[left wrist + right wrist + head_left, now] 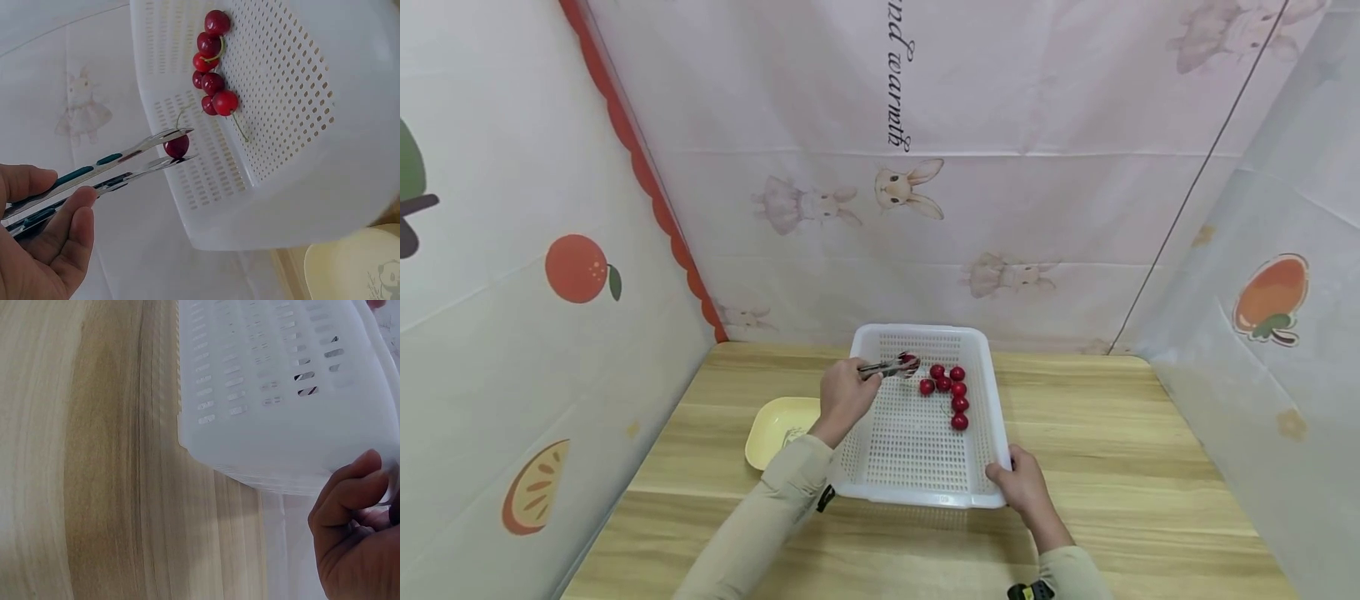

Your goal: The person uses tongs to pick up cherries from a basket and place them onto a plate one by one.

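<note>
My left hand (846,396) grips a pair of tongs (103,172) with metal tips and dark green inlays. Between the tips sits a dark red cherry (176,145), its stem pointing up, over the far left part of a white perforated basket (917,450). Several more cherries (943,383) lie together in the basket, right of the tongs. At the near right corner, my right hand (1021,482) holds the basket's rim, thumb on top and fingers curled beneath, as the right wrist view (359,519) shows.
A pale yellow dish (769,429) with a panda print stands left of the basket, partly behind my left forearm. Both are on a wooden table (1112,467). Printed cloth walls (970,192) enclose the back and both sides.
</note>
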{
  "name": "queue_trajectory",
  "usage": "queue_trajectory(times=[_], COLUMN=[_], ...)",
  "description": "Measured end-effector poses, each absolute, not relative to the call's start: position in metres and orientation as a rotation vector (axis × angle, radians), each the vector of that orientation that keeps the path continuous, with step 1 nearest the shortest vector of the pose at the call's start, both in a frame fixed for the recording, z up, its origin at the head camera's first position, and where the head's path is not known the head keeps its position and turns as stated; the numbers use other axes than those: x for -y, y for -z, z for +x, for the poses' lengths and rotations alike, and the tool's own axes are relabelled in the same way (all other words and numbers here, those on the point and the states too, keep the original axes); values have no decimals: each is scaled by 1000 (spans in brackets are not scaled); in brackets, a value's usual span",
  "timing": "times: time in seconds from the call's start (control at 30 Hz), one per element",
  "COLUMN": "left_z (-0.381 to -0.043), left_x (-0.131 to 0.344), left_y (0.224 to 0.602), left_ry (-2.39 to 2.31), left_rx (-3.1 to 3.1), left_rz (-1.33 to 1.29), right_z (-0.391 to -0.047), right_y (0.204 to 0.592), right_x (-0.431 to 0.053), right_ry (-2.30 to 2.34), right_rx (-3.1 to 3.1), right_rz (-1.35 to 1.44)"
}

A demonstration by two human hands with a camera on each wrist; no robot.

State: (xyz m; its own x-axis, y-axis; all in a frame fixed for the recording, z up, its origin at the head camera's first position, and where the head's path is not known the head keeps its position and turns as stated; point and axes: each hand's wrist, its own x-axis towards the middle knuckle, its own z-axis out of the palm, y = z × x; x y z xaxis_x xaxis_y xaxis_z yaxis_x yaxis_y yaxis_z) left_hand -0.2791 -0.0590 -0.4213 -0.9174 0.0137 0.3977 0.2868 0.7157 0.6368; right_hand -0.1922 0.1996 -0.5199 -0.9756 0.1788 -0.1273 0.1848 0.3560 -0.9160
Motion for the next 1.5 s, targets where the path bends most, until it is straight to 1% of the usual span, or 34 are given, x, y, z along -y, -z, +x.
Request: queue_trajectory(times=[0.33, 0.6, 0.83, 1.23, 1.5], left_z=[-267, -252, -240, -226, -217], left_x=[78, 95, 109, 134, 150], left_y=[413, 407, 408, 406, 406], left_ry=[1007, 1036, 1039, 1041, 1039], left_rx=[2518, 2507, 2475, 2437, 2413], left_rz=[-272, -255, -287, -235, -150], right_z=[-193, -193, -190, -191, -193], right_y=[521, 524, 522, 523, 521], right_x=[-200, -196, -198, -200, -200], right_ry=[1752, 1774, 1756, 1763, 1749], right_rx=[-2579, -2569, -2572, -2571, -2589], right_rz=[355, 339, 358, 335, 301])
